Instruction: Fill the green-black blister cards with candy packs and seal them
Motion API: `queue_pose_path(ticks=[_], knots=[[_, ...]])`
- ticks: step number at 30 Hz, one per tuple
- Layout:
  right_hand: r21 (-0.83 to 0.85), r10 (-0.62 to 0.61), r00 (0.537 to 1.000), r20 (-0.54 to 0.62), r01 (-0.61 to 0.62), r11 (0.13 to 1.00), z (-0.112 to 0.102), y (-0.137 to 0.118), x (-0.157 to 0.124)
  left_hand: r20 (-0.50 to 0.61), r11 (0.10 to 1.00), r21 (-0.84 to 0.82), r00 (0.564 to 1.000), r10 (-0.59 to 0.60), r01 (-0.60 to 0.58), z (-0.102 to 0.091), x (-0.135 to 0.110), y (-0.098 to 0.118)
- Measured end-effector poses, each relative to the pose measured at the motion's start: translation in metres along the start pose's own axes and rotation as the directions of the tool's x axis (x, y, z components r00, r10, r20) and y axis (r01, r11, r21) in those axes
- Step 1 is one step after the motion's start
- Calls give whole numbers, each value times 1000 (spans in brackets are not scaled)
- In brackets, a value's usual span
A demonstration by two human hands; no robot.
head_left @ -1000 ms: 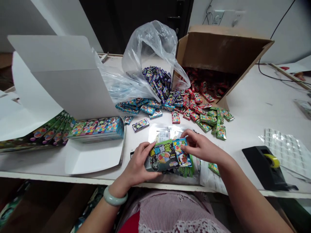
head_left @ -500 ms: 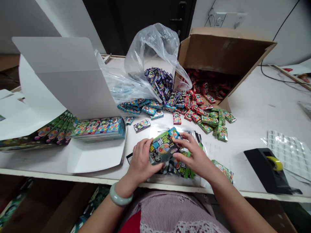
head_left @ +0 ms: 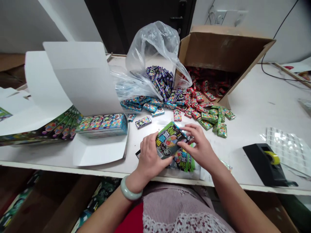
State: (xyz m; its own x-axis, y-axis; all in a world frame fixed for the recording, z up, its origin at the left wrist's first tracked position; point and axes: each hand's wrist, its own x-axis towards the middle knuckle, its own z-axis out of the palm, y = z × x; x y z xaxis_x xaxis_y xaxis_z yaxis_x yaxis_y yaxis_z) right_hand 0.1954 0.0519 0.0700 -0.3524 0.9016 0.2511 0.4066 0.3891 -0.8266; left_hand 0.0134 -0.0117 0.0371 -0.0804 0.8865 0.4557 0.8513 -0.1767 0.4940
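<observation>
My left hand grips a green and black printed box by its left side, just above the table's front edge. My right hand is closed on the box's right end, fingers pinching near its top corner. Under the box lie several flat green and black cartons on clear plastic sleeves. Small candy packs lie beyond in loose piles: blue ones, red ones and green ones.
An open white carton at the left holds a row of colourful packs. A clear plastic bag holds purple packs. A tipped brown cardboard box spills red packs. A black tape dispenser stands at the right, by a sticker sheet.
My right hand pushed the small blue pack into the box and now closes over the box's right end. Both hands and the box have shifted slightly right and away from me.
</observation>
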Motion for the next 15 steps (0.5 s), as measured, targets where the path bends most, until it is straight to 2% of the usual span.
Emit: queue_pose_path(ticks=[2, 4, 6, 8, 10, 12, 15], knots=[[8, -6, 997, 70, 6, 1000, -4, -3, 1, -20, 999, -25, 999, -32, 31, 1, -1, 3], [6, -10, 996, 92, 9, 1000, -10, -5, 3, 5, 991, -114, 997, -77, 77, 3, -4, 6], [-2, -22, 994, 105, 23, 1000, -16, -3, 6, 119, 942, -297, 985, -126, 156, 4, -9, 6], [29, -16, 992, 127, 12, 1000, -16, 2, 5, 257, 820, -506, 954, -154, 269, 5, -14, 4], [146, 38, 995, 91, -51, 988, -7, 10, -1, 342, 668, -647, 923, -177, 368, 5, -21, -2], [329, 140, 990, -1, -131, 935, 8, 17, -11, 379, 564, -714, 907, -185, 414, 6, -28, -8], [513, 247, 965, -90, -168, 842, 33, 24, -30, 421, 523, -733, 894, -153, 435, 5, -36, -18]])
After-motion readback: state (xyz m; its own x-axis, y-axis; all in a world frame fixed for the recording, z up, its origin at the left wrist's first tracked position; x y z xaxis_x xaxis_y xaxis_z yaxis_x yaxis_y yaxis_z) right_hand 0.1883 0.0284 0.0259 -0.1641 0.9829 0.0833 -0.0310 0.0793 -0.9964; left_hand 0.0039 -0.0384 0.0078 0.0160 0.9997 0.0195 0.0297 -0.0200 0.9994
